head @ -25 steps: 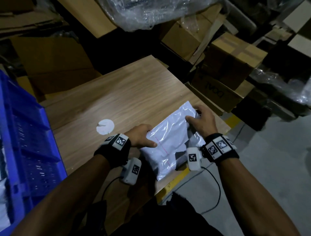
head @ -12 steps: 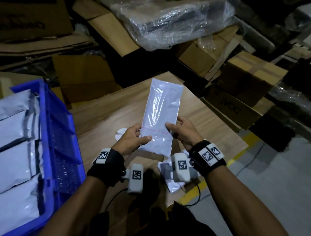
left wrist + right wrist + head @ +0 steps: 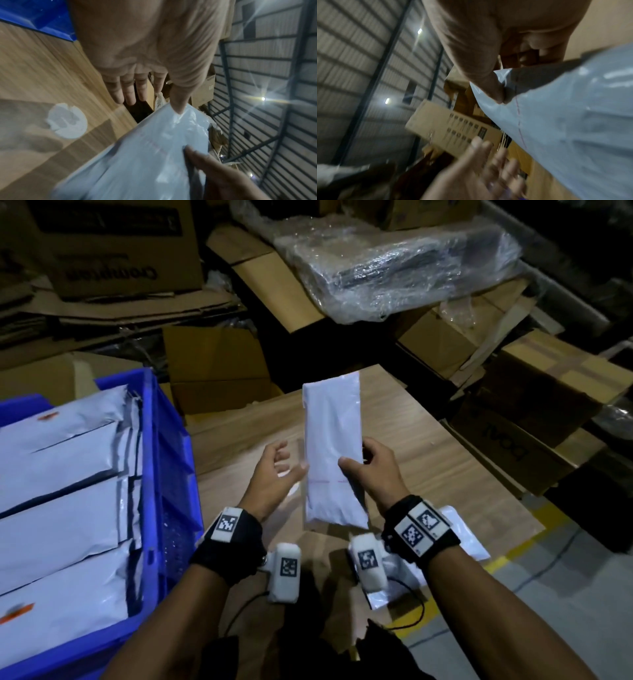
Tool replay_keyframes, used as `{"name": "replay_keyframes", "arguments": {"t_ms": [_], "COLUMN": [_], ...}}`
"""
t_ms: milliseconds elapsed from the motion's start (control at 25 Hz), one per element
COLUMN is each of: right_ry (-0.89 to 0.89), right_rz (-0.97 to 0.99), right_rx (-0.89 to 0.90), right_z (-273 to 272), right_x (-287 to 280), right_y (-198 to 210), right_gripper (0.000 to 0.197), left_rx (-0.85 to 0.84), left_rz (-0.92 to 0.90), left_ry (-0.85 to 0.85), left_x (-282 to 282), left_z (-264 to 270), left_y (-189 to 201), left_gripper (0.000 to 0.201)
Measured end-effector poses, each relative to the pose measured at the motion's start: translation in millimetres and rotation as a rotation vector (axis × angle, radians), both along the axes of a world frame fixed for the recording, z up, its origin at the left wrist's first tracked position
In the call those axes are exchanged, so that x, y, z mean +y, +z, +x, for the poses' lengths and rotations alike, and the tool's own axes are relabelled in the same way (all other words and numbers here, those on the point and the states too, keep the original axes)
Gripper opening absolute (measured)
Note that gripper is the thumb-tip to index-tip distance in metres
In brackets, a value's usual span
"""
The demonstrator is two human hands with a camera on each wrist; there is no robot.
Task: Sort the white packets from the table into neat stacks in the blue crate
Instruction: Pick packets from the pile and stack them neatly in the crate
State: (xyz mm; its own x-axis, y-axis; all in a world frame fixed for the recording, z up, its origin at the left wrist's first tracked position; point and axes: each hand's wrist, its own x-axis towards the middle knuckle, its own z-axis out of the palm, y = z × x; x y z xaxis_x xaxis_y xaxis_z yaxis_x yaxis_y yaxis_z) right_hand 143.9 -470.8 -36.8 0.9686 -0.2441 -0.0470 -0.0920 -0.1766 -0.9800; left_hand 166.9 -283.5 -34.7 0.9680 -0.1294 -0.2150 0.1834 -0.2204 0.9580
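A long white packet (image 3: 332, 450) stands upright above the wooden table (image 3: 428, 457). My right hand (image 3: 354, 455) pinches its right edge near the middle, thumb in front; the right wrist view shows the thumb pressed on the packet (image 3: 573, 128). My left hand (image 3: 291, 458) is spread just left of the packet. In the left wrist view its fingers (image 3: 130, 94) are straight and only the thumb tip touches the packet (image 3: 154, 155). The blue crate (image 3: 150, 474) at the left holds several white packets (image 3: 61, 508) in rows. Another white packet (image 3: 462, 535) lies on the table under my right wrist.
A round white sticker (image 3: 67, 123) is on the table below my left hand. Cardboard boxes (image 3: 219, 364) and a plastic-wrapped bundle (image 3: 394, 268) crowd the floor beyond the table. The table's right edge meets a yellow floor line (image 3: 496, 563).
My left hand has released the packet and spread open. The right hand alone now holds it upright, a little higher. The view has swung left, showing more of the crate.
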Motion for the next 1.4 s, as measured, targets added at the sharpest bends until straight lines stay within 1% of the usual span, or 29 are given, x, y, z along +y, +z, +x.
{"name": "replay_keyframes", "arguments": {"t_ms": [80, 160, 280, 320, 400, 440, 480, 560, 680, 760, 800, 840, 880, 920, 1000, 1040, 1120, 1200, 1280, 1400], "right_ry": [0.05, 0.144, 0.247, 0.258, 0.26, 0.273, 0.289, 0.278, 0.213, 0.235, 0.262, 0.297, 0.335, 0.371, 0.419, 0.428, 0.443, 0.468, 0.483, 0.467], "right_rz": [-0.349, -0.631, -0.854, -0.934, -1.051, -1.067, -1.059, -0.965, -0.736, -0.491, -0.303, -0.119, 0.026, 0.109, 0.165, 0.181, 0.21, 0.235, 0.242, 0.232], "right_rx": [-0.062, -0.127, -0.208, -0.248, -0.322, -0.352, -0.376, -0.383, -0.256, -0.094, 0.003, 0.076, 0.114, 0.134, 0.148, 0.154, 0.165, 0.172, 0.176, 0.158], "right_z": [-5.3, -11.4, -18.0, -19.6, -22.5, -24.0, -25.2, -25.8, -17.7, -11.2, -9.5, -7.9, -6.8, -6.5, -7.9, -8.8, -9.0, -8.8, -8.1, -6.9], "right_x": [13.1, 26.7, 46.3, 52.3, 61.7, 63.7, 64.0, 59.0, 45.2, 33.6, 29.5, 26.0, 23.0, 21.1, 21.9, 22.4, 20.4, 18.1, 17.7, 17.3], "right_y": [-2.6, -6.3, -10.6, -12.2, -15.1, -16.4, -17.4, -19.7, -22.7, -24.0, -22.5, -22.2, -22.2, -21.6, -19.5, -18.3, -22.1, -25.5, -26.0, -22.5], "right_gripper": [0.016, 0.024, 0.045, 0.048, 0.049, 0.048, 0.049, 0.052, 0.063, 0.07, 0.074, 0.073, 0.067, 0.058, 0.043, 0.04, 0.038, 0.039, 0.039, 0.035], "left_rx": [-0.016, 0.024, 0.089, 0.087, 0.078, 0.083, 0.081, 0.058, 0.024, 0.032, 0.036, 0.036, 0.033, 0.029, 0.01, -0.005, -0.035, -0.062, -0.091, -0.128], "left_rz": [-0.086, -0.179, -0.293, -0.311, -0.344, -0.366, -0.392, -0.459, -0.524, -0.572, -0.588, -0.605, -0.619, -0.625, -0.606, -0.591, -0.577, -0.564, -0.51, -0.406], "left_ry": [-0.003, -0.029, 0.024, 0.069, 0.22, 0.29, 0.334, 0.341, 0.276, 0.251, 0.248, 0.246, 0.241, 0.234, 0.23, 0.249, 0.334, 0.422, 0.482, 0.538], "left_x": [2.2, 2.1, 1.3, 0.6, 2.2, 4.6, 8.4, 17.2, 30.8, 37.2, 39.4, 41.1, 42.6, 43.2, 46.4, 49.7, 59.3, 69.7, 76.2, 82.0], "left_z": [5.9, 8.8, 12.3, 13.1, 13.3, 13.3, 13.7, 13.6, 12.3, 12.2, 12.5, 13.5, 14.3, 15.0, 17.8, 20.4, 28.3, 35.4, 39.3, 42.9], "left_y": [15.7, 28.3, 31.4, 29.0, 26.8, 26.1, 25.8, 26.7, 28.5, 30.9, 31.8, 32.4, 33.7, 34.6, 37.6, 39.6, 43.6, 50.4, 56.1, 56.4], "left_gripper": [0.057, 0.058, 0.056, 0.05, 0.02, 0.008, 0.009, 0.014, 0.016, 0.019, 0.021, 0.022, 0.023, 0.023, 0.023, 0.023, 0.024, 0.013, 0.006, 0.005]}}
